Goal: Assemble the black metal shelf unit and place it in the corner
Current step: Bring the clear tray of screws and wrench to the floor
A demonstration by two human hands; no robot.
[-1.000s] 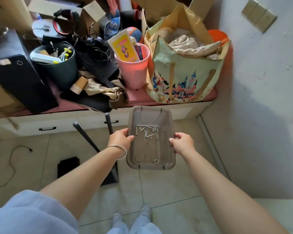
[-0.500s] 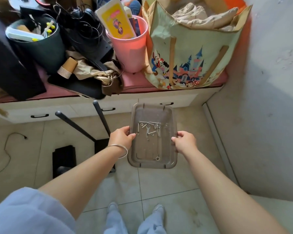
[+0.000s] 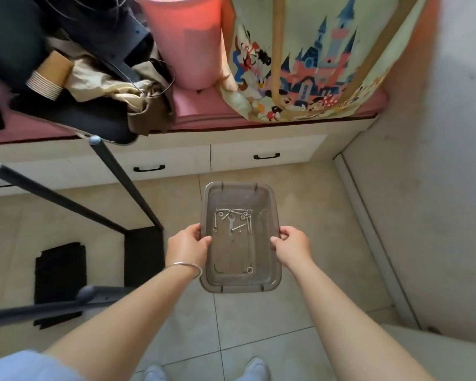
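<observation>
I hold a clear grey plastic tray [image 3: 261, 281] above the tiled floor. My left hand [image 3: 186, 247] grips its left rim and my right hand [image 3: 293, 248] grips its right rim. Inside lie several silver screws, washers and a small wrench [image 3: 232, 220]. The black metal shelf unit [image 3: 140, 248] stands upside down on the floor to my left, its black legs [image 3: 121, 177] slanting up toward me. A flat black panel [image 3: 59, 273] lies on the floor further left.
A low white drawer bench [image 3: 264, 155] with a pink cushion carries a pink bucket [image 3: 184, 42], a cartoon castle tote bag [image 3: 313, 59] and dark clutter. The grey wall [image 3: 423, 188] closes the right side, forming a corner. My feet show at the bottom edge.
The camera has dropped and tilted down, so the bench looms larger and the tray sits lower over the floor. Both hands keep the same grip on the tray.
</observation>
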